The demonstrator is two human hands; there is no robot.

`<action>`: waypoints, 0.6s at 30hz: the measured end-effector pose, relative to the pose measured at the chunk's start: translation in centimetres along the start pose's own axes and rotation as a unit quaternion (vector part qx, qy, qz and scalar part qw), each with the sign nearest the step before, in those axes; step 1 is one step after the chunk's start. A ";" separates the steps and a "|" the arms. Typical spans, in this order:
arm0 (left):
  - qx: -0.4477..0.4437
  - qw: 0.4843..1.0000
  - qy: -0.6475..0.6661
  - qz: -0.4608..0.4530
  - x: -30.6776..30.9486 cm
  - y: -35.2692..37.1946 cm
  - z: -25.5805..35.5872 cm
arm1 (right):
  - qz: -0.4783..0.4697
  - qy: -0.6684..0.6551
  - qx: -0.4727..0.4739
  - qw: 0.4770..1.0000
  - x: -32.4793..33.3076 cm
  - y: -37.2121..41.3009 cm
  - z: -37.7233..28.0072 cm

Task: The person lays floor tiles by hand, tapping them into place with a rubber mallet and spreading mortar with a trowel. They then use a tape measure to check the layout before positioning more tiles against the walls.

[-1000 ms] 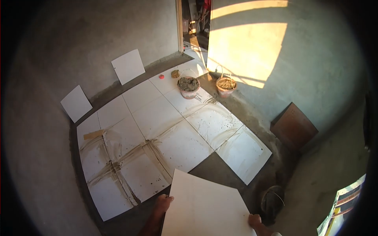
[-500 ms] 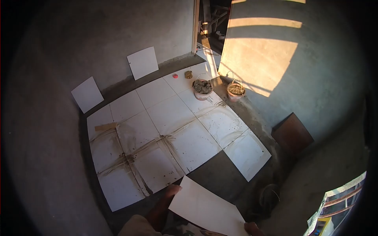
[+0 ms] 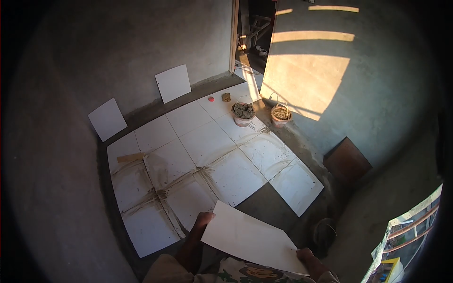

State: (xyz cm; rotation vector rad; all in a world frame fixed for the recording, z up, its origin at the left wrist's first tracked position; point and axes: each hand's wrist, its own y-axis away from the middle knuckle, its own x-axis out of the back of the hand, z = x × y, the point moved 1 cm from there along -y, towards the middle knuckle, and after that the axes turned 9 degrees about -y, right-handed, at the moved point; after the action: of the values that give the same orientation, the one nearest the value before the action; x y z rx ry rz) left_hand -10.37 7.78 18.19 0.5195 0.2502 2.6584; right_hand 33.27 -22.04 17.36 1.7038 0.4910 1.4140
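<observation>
A white square tile [image 3: 252, 236] is held tilted in front of my body. My left hand [image 3: 204, 220] grips its left edge, and my right hand [image 3: 306, 257] grips its right edge near the lower corner. Beyond it, white tiles [image 3: 196, 141] cover much of the floor, with grey smears along several joints. Bare grey floor [image 3: 264, 203] shows just past the held tile, beside a laid tile [image 3: 296, 186] on the right.
Two buckets of mortar [image 3: 243, 114] [image 3: 281, 116] stand near the doorway. Two white tiles [image 3: 107, 119] [image 3: 173, 83] lean on the walls, a brown board [image 3: 348, 161] on the right wall. A dark round container [image 3: 324, 231] is at the right. A brown strip [image 3: 131, 157] lies on the tiles.
The held tile and both hands have risen slightly in the view, and more of my right hand shows. The room has shifted a little downward in the view at the far side.
</observation>
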 end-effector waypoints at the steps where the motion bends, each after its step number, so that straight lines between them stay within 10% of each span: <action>1: 0.013 1.000 0.003 -0.007 0.1 -0.1 -0.7 | 0.001 -0.051 -0.046 0.998 1.6 1.0 -1.0; 8: 0.002 0.999 -0.041 0.006 0.9 0.9 -1.2 | -0.010 -0.048 -0.063 0.997 2.0 0.3 -1.1; 18: 0.269 0.957 0.104 0.024 0.7 0.6 0.3 | -0.030 -0.142 -0.140 0.979 3.3 1.7 -2.4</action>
State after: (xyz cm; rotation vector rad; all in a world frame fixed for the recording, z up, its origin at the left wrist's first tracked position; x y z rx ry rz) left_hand -11.07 7.54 18.81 0.4024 1.0538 2.6770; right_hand 31.60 -19.67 20.76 1.6099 0.1743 1.1140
